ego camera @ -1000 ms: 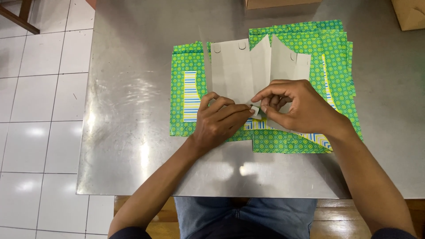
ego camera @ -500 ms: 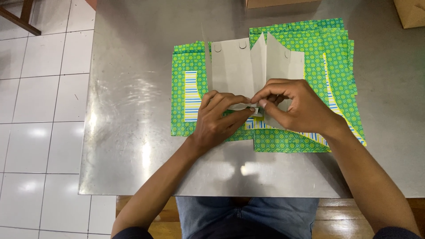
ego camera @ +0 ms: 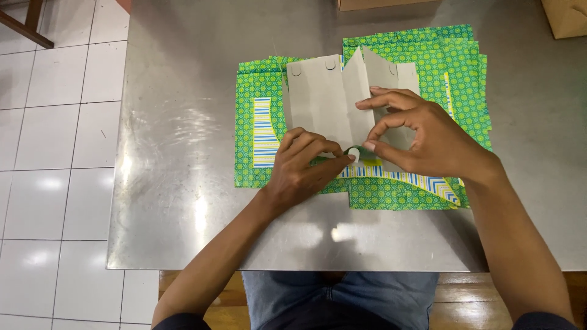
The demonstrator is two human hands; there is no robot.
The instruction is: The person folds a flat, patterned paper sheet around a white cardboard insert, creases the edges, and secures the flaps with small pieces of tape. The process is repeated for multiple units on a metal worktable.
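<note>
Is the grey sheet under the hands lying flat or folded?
Folded. The grey sheet shows upright creases, with one ridge standing up near its middle above the green patterned paper; the left hand and right hand press its lower edge.

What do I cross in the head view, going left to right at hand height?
White tiled floor → bare steel table → green patterned paper with striped panel → left hand → small white tab pinched by both hands → right hand → bare steel again.
</note>
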